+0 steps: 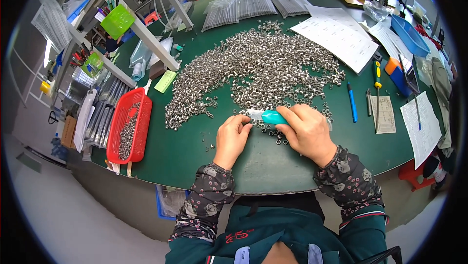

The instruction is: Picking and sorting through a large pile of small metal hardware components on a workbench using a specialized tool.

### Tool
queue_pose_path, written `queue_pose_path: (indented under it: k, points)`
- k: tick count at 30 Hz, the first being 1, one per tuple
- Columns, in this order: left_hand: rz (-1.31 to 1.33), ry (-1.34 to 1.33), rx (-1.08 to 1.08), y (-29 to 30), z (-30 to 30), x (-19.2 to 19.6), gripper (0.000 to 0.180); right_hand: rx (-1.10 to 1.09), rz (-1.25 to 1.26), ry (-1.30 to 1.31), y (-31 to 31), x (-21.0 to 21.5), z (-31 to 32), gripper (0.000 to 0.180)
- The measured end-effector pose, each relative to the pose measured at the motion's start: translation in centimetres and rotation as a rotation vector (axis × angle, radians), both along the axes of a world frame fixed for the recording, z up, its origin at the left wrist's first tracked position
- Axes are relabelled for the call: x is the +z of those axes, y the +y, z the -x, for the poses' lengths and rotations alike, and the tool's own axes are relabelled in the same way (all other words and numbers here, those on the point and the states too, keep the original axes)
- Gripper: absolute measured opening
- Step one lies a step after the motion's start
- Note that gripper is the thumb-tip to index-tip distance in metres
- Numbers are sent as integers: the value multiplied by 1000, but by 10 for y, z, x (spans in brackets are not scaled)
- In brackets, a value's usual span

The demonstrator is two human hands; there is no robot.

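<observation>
My right hand (pixel 307 132) is closed round a teal-handled tool (pixel 274 117). The tool's pale, whitish end points left, toward my other hand. Thumb and fingers of my left hand (pixel 232 139) are pinched together close to that pale end; what they hold is too small to make out. Just beyond both hands spreads a wide heap of small, shiny metal rings (pixel 273 61) on the green tabletop (pixel 268 169). Several loose rings (pixel 279 137) lie below the tool, between my hands. A few more small pieces (pixel 209 146) sit left of my left hand.
A red plastic basket (pixel 139 139) with metal pieces inside stands at the left edge. At right lie a blue pen (pixel 352 102), a yellow-handled screwdriver (pixel 377 75) and papers (pixel 336 39). Bagged rods (pixel 256 5) line the far side. A blue tray (pixel 409 35) is far right.
</observation>
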State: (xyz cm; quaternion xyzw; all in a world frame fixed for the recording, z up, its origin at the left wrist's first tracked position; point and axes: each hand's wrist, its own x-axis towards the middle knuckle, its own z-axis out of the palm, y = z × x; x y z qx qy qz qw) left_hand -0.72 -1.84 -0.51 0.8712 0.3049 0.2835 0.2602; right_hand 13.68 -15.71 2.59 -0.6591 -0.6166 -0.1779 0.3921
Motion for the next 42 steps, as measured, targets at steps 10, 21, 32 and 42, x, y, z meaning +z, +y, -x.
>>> queue_pose_path:
  k: [10,21,32,42]
  points:
    - [1056,-443,-177,18,12,-3,12,10,24,-2,-1,0,1,31]
    - [1352,-646,-323,17,17,3,13,38,131,28,0,-4,6,28]
    - [1316,-635,-348,17,15,-4,15,47,239,140,-1,-6,6,22]
    - [1269,-611,-350,14,14,-6,13,97,339,256,-1,-8,4,21]
